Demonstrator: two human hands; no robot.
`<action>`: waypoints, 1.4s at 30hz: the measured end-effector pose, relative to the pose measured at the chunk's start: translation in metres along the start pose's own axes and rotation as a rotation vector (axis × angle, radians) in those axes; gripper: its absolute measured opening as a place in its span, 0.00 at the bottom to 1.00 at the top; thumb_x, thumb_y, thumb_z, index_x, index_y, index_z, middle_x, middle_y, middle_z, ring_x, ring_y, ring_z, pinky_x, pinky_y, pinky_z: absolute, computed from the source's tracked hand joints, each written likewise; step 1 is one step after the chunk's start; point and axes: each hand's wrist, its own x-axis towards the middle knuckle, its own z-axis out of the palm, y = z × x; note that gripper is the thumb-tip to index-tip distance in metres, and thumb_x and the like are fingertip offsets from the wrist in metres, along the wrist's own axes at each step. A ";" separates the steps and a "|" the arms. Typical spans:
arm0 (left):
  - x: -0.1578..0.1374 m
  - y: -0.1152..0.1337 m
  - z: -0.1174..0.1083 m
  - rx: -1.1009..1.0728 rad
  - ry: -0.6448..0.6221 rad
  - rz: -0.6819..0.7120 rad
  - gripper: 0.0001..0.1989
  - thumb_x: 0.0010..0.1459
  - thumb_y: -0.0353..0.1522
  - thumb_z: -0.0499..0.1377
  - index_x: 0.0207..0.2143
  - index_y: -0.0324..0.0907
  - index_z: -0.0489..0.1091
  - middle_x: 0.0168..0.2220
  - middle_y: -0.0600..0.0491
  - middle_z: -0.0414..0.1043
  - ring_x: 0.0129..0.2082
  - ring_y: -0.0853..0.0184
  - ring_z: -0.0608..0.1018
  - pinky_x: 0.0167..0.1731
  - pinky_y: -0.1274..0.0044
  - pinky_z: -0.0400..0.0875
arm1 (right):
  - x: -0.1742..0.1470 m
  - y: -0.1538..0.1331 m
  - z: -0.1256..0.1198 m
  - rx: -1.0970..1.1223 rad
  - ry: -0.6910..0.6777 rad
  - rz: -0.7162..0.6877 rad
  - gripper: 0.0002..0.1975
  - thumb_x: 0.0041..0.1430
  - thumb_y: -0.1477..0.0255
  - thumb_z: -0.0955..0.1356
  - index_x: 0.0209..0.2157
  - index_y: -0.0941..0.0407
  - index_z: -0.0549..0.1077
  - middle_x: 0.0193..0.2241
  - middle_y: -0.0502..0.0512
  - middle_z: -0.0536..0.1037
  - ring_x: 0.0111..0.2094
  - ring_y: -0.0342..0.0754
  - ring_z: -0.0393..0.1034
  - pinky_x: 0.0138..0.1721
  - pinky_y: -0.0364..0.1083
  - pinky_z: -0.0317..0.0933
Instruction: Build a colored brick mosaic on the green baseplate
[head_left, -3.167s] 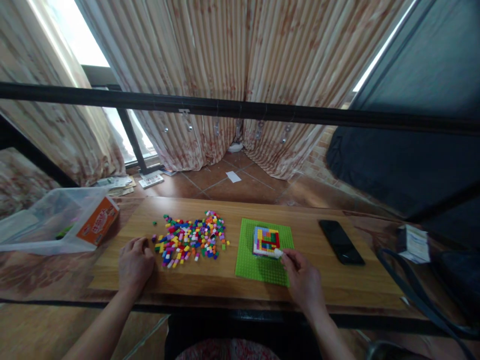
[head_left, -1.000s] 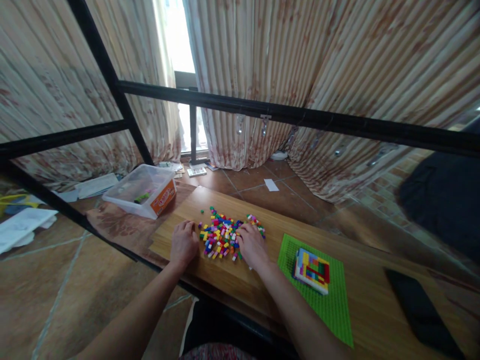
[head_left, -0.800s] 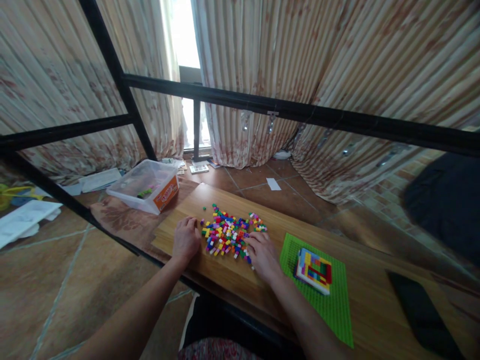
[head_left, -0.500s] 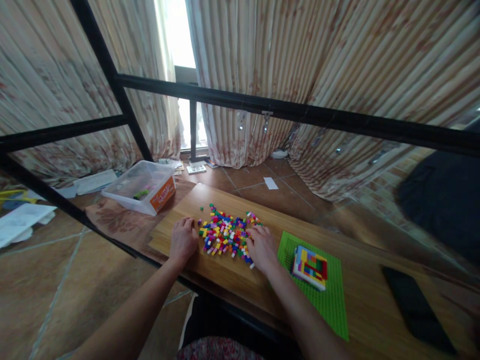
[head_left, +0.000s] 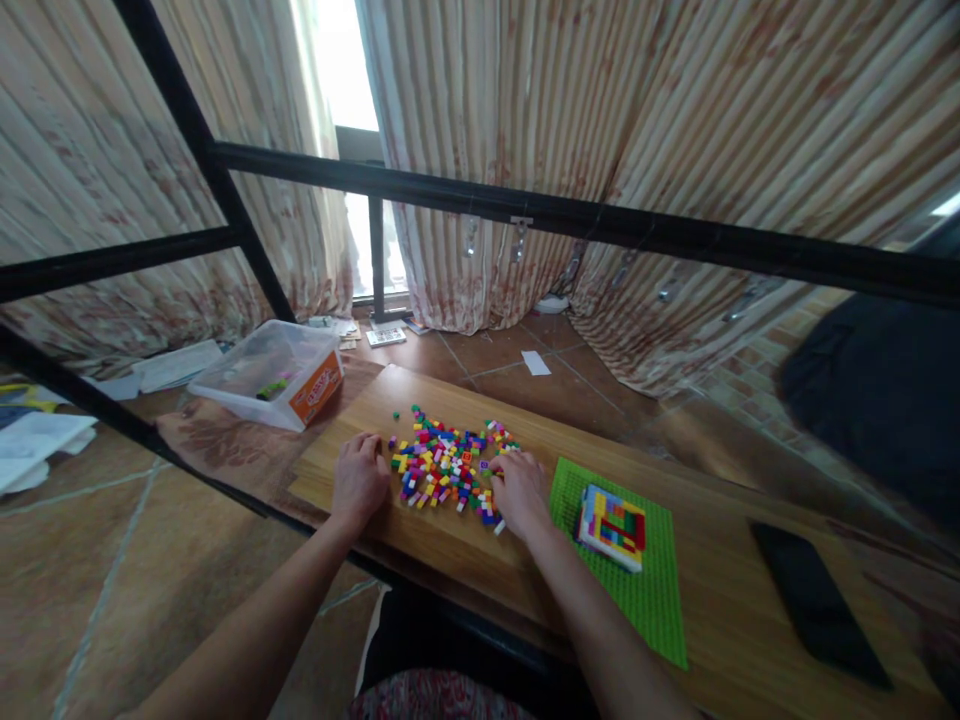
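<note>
On the wooden table lies a loose pile of small coloured building bricks (head_left: 439,465). My left hand (head_left: 361,476) rests at the left side of the pile, fingers loosely bent and thumb apart, with nothing visible in it. At the right edge of the pile, my right hand (head_left: 523,492) reaches among the bricks, thumb and forefinger apart. A purple brick (head_left: 484,465) lies close by its fingertips; whether they touch is unclear. An orange brick (head_left: 466,456) is a little farther left. Right of that hand, a multicoloured brick build (head_left: 613,527) sits on a green baseplate (head_left: 660,610).
A black phone-like slab (head_left: 817,600) lies at the table's right end. Left of the table stands a clear plastic bin (head_left: 255,400) with an orange label and a few items inside. A black metal rail (head_left: 450,190) crosses beyond the table, before long curtains (head_left: 517,100).
The purple and orange bricks, side by side before, now have a gap between them near my right fingertips. My left hand stays in place. The whole view has shifted slightly.
</note>
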 end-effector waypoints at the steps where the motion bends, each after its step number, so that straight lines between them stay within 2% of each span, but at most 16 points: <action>1: 0.000 0.001 0.000 -0.002 -0.002 -0.005 0.17 0.57 0.28 0.49 0.45 0.38 0.72 0.48 0.43 0.72 0.50 0.56 0.71 0.54 0.66 0.66 | 0.000 0.001 0.000 -0.004 0.007 0.006 0.09 0.59 0.75 0.66 0.39 0.51 0.77 0.43 0.54 0.77 0.49 0.52 0.62 0.48 0.50 0.52; 5: -0.002 0.002 0.001 -0.004 -0.012 -0.022 0.17 0.56 0.27 0.49 0.46 0.38 0.72 0.49 0.44 0.71 0.50 0.56 0.70 0.54 0.66 0.65 | 0.003 -0.005 0.003 0.027 0.069 -0.027 0.12 0.60 0.76 0.63 0.41 0.53 0.76 0.43 0.54 0.77 0.48 0.51 0.64 0.50 0.48 0.52; 8: -0.002 0.002 0.001 -0.012 -0.016 -0.034 0.17 0.56 0.26 0.50 0.45 0.38 0.72 0.49 0.43 0.71 0.50 0.56 0.70 0.53 0.66 0.66 | 0.013 -0.024 0.007 0.070 0.084 -0.111 0.13 0.62 0.75 0.63 0.44 0.54 0.76 0.45 0.55 0.77 0.48 0.51 0.64 0.52 0.48 0.52; 15: -0.003 0.003 0.001 -0.030 -0.005 -0.030 0.16 0.55 0.25 0.51 0.44 0.40 0.72 0.47 0.44 0.72 0.50 0.58 0.70 0.53 0.67 0.66 | 0.045 -0.086 0.021 0.077 -0.012 -0.298 0.19 0.63 0.66 0.65 0.55 0.54 0.69 0.53 0.58 0.72 0.53 0.52 0.62 0.53 0.50 0.54; 18: -0.004 0.003 0.000 -0.040 -0.011 -0.030 0.15 0.56 0.25 0.50 0.43 0.40 0.71 0.47 0.45 0.72 0.49 0.59 0.71 0.53 0.67 0.66 | 0.046 -0.095 0.029 0.073 -0.058 -0.394 0.16 0.63 0.70 0.64 0.52 0.54 0.72 0.52 0.57 0.73 0.54 0.52 0.62 0.54 0.49 0.53; 22: -0.004 0.004 -0.001 -0.058 -0.021 -0.032 0.16 0.56 0.25 0.51 0.44 0.39 0.71 0.48 0.44 0.72 0.50 0.58 0.70 0.53 0.67 0.65 | 0.038 -0.081 0.033 0.092 -0.039 -0.405 0.13 0.65 0.74 0.61 0.43 0.55 0.76 0.47 0.57 0.76 0.51 0.51 0.63 0.54 0.48 0.54; 27: -0.004 0.004 0.000 -0.064 -0.029 -0.061 0.16 0.56 0.25 0.51 0.45 0.39 0.71 0.49 0.44 0.71 0.50 0.58 0.70 0.53 0.67 0.65 | 0.028 -0.042 0.027 0.152 -0.010 -0.343 0.12 0.63 0.77 0.62 0.36 0.55 0.78 0.42 0.56 0.78 0.47 0.50 0.66 0.51 0.48 0.57; 31: -0.003 0.003 0.000 -0.051 -0.027 -0.049 0.16 0.56 0.25 0.51 0.45 0.39 0.72 0.49 0.44 0.71 0.50 0.57 0.70 0.54 0.66 0.65 | 0.017 -0.015 0.018 0.239 0.033 -0.275 0.15 0.61 0.79 0.61 0.37 0.55 0.78 0.41 0.56 0.79 0.45 0.48 0.69 0.50 0.47 0.59; 35: -0.003 0.003 0.000 -0.047 -0.030 -0.042 0.17 0.56 0.26 0.50 0.46 0.37 0.72 0.49 0.42 0.71 0.50 0.56 0.70 0.54 0.66 0.65 | 0.007 0.001 0.008 0.314 0.094 -0.148 0.16 0.61 0.78 0.59 0.39 0.54 0.78 0.41 0.55 0.79 0.43 0.48 0.71 0.48 0.47 0.61; 38: -0.002 0.001 0.001 -0.033 -0.022 -0.042 0.17 0.56 0.26 0.50 0.46 0.36 0.72 0.49 0.42 0.71 0.51 0.55 0.70 0.54 0.66 0.65 | 0.003 0.004 0.004 0.294 0.133 -0.061 0.16 0.62 0.75 0.60 0.40 0.54 0.78 0.41 0.55 0.78 0.43 0.49 0.71 0.48 0.47 0.61; 42: 0.000 0.000 0.002 -0.007 -0.020 -0.021 0.17 0.56 0.26 0.50 0.45 0.37 0.72 0.49 0.43 0.72 0.50 0.56 0.71 0.53 0.67 0.66 | 0.004 -0.005 0.005 0.175 0.101 -0.102 0.12 0.61 0.72 0.64 0.42 0.55 0.78 0.42 0.57 0.78 0.47 0.52 0.67 0.53 0.49 0.57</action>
